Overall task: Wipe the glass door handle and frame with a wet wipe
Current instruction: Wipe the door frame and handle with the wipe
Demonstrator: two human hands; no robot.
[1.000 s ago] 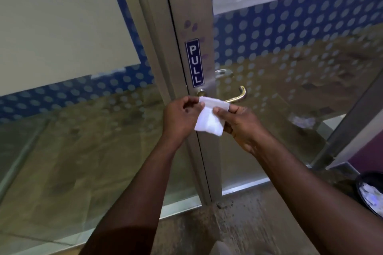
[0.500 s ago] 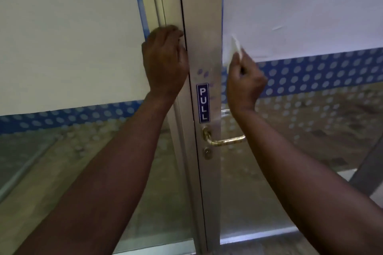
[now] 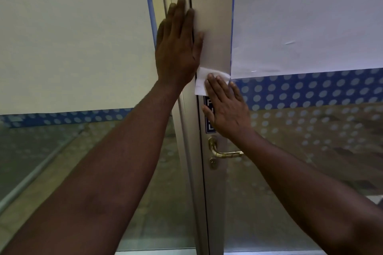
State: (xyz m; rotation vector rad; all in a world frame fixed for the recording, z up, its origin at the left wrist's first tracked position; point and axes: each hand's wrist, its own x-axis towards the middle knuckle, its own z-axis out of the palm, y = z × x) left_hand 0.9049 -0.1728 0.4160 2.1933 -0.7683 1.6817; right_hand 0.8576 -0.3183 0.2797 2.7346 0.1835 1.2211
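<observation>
White wipe (image 3: 204, 80) flat on the upright metal frame (image 3: 215, 33), just above the blue sign (image 3: 209, 114) — right hand (image 3: 227, 109) presses it with straight fingers. Left hand (image 3: 178, 47) lies flat and open on the frame higher up. Brass handle (image 3: 226, 153) below — its bar runs level, pointing right.

Single head view, close to the door frame (image 3: 215, 27); faces forward, slightly downward.

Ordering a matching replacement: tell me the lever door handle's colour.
Shiny brass-gold lever door handle, clearest in the head view.
</observation>
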